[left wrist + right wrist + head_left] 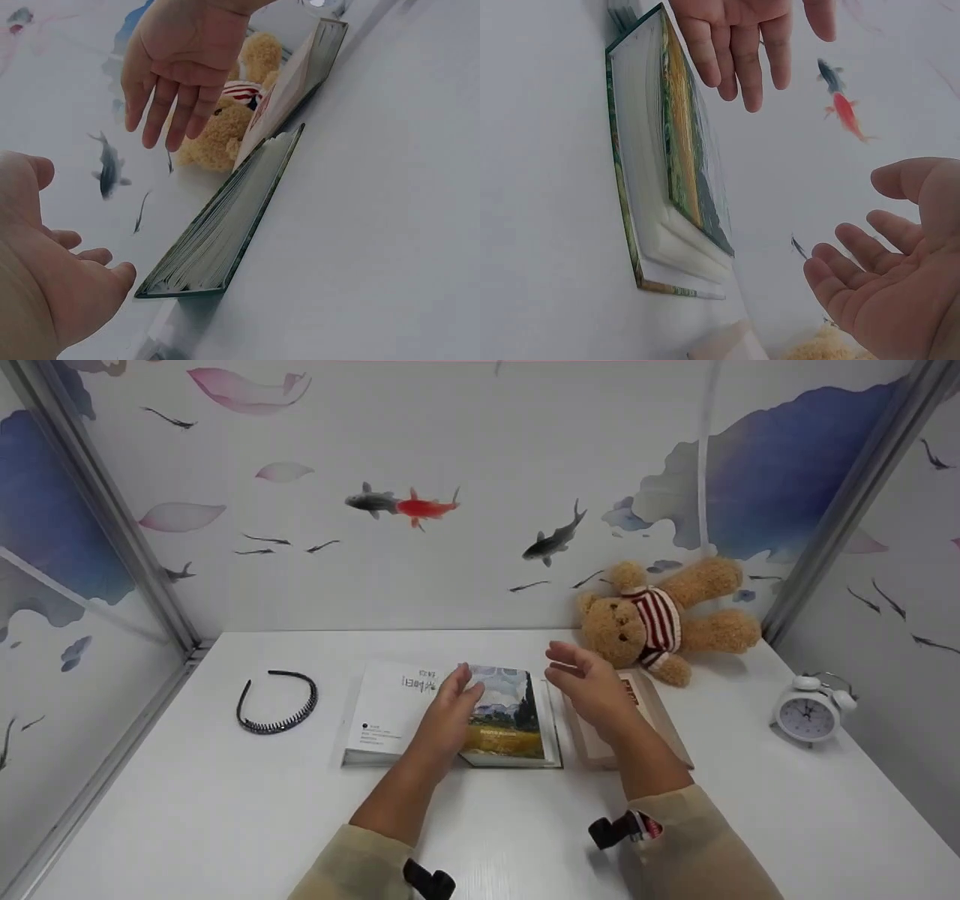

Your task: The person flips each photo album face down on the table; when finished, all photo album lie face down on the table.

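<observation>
A landscape-covered hardback [506,712] lies flat near the middle of the white table [225,810], its long axis running from the front edge toward the back edge. The painted sky end points to the back edge, the yellow field end to the front; its spine side faces left and its page edges face right. The left hand [450,712] is beside its left side and the right hand [596,690] above a tan book [664,716] to its right, both with fingers extended, palms facing each other, gripping nothing. A white book [386,720] lies just left of the hardback. A black headband [289,725] is toward the left edge, a teddy bear [619,630] at the back right corner, and a white alarm clock [806,716] near the right edge.
</observation>
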Available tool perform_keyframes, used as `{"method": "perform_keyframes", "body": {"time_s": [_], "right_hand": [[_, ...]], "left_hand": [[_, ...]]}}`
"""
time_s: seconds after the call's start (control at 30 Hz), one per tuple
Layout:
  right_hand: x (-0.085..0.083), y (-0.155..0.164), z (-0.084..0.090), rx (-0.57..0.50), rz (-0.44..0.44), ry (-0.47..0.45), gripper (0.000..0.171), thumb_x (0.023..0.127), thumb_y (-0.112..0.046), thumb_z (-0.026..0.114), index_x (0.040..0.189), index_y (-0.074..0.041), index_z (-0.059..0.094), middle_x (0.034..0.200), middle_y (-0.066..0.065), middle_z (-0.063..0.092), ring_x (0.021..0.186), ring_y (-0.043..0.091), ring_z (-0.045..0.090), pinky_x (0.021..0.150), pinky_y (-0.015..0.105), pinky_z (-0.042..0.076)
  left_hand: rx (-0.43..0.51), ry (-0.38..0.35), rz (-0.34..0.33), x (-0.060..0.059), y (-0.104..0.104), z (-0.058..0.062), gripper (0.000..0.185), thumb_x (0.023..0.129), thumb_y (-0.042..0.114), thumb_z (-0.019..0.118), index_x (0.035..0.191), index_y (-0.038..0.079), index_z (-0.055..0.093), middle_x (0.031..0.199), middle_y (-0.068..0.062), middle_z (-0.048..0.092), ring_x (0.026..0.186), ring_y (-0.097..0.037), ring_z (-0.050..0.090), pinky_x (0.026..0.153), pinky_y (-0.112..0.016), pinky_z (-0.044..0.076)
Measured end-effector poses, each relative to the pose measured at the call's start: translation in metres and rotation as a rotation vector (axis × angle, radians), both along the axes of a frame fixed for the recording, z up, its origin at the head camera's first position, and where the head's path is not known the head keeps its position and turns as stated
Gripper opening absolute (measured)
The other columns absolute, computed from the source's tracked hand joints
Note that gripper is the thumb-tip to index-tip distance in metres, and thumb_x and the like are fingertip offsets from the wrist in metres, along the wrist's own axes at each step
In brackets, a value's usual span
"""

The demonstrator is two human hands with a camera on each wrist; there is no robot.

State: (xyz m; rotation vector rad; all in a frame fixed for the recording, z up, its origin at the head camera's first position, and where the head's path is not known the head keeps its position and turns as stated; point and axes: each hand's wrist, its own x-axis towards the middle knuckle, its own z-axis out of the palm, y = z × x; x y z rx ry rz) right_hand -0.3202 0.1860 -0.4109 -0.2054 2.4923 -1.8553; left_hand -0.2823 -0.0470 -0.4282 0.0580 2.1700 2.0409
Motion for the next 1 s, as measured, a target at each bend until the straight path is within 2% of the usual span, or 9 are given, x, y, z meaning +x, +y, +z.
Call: {"method": "perform_keyframes", "body": {"time_s": [0.07, 0.2, 0.3, 0.4, 0.5, 0.63, 0.83, 1.0], "right_hand": [[-0.001, -0.004, -0.001, -0.027, 0.018, 0.005, 0.048, 0.097, -0.025, 0.063, 0.143, -0.021, 0.051, 0.145, 0.000, 0.054, 0.135, 0.022, 0.052, 0.113, 0.042, 0.042], [-0.002, -0.008, -0.005, -0.003, 0.008, -0.023, 0.045, 0.096, -0.027, 0.064, 0.139, -0.025, 0.054, 0.144, -0.003, 0.054, 0.135, 0.020, 0.052, 0.114, 0.043, 0.042], [-0.002, -0.009, -0.011, 0.029, -0.001, -0.079, 0.042, 0.096, -0.029, 0.065, 0.137, -0.029, 0.055, 0.146, -0.003, 0.053, 0.136, 0.019, 0.050, 0.115, 0.046, 0.040], [-0.001, -0.011, -0.018, 0.038, 0.004, -0.139, 0.043, 0.096, -0.029, 0.065, 0.137, -0.030, 0.054, 0.149, -0.002, 0.050, 0.139, 0.020, 0.047, 0.116, 0.048, 0.038], [0.000, -0.014, -0.024, 0.020, 0.033, -0.186, 0.049, 0.095, -0.028, 0.065, 0.142, -0.025, 0.051, 0.152, 0.000, 0.046, 0.143, 0.023, 0.042, 0.118, 0.048, 0.035], [0.004, -0.018, -0.030, 0.009, 0.062, -0.235, 0.057, 0.095, -0.028, 0.065, 0.147, -0.019, 0.046, 0.155, 0.002, 0.043, 0.145, 0.026, 0.038, 0.119, 0.049, 0.033], [0.008, -0.020, -0.032, 0.061, 0.056, -0.233, 0.059, 0.093, -0.032, 0.067, 0.147, -0.022, 0.046, 0.154, 0.000, 0.043, 0.146, 0.025, 0.036, 0.119, 0.050, 0.032], [0.007, -0.021, -0.032, -0.019, 0.087, -0.219, 0.060, 0.094, -0.026, 0.067, 0.148, -0.018, 0.045, 0.151, 0.004, 0.048, 0.141, 0.025, 0.044, 0.119, 0.048, 0.033]], "left_hand": [[-0.002, -0.003, 0.017, -0.001, -0.006, -0.001, 0.070, 0.098, 0.055, 0.047, 0.157, 0.030, 0.020, 0.165, 0.008, 0.022, 0.154, -0.022, 0.018, 0.125, -0.050, 0.018], [-0.024, -0.043, 0.042, -0.005, -0.013, -0.006, 0.071, 0.097, 0.057, 0.047, 0.157, 0.032, 0.020, 0.165, 0.008, 0.022, 0.155, -0.023, 0.016, 0.125, -0.053, 0.016], [-0.041, -0.100, 0.054, -0.007, -0.015, -0.010, 0.072, 0.095, 0.059, 0.048, 0.157, 0.033, 0.020, 0.165, 0.008, 0.021, 0.155, -0.024, 0.015, 0.124, -0.055, 0.016], [-0.047, -0.141, 0.055, -0.009, -0.015, -0.014, 0.075, 0.095, 0.057, 0.050, 0.158, 0.030, 0.019, 0.166, 0.004, 0.019, 0.155, -0.025, 0.014, 0.124, -0.056, 0.016], [-0.040, -0.164, 0.051, -0.010, -0.014, -0.017, 0.077, 0.096, 0.051, 0.053, 0.159, 0.025, 0.017, 0.167, 0.000, 0.016, 0.155, -0.025, 0.013, 0.125, -0.053, 0.016], [-0.038, -0.165, 0.043, -0.009, -0.012, -0.018, 0.076, 0.098, 0.045, 0.053, 0.159, 0.020, 0.016, 0.167, -0.002, 0.015, 0.156, -0.024, 0.012, 0.126, -0.048, 0.015], [-0.019, -0.161, 0.032, -0.008, -0.010, -0.017, 0.073, 0.099, 0.037, 0.052, 0.159, 0.019, 0.016, 0.167, -0.002, 0.016, 0.155, -0.023, 0.012, 0.126, -0.045, 0.016], [0.034, -0.099, 0.003, -0.007, -0.010, -0.017, 0.070, 0.100, 0.032, 0.052, 0.159, 0.020, 0.016, 0.167, 0.000, 0.016, 0.156, -0.022, 0.011, 0.126, -0.046, 0.015]]}}
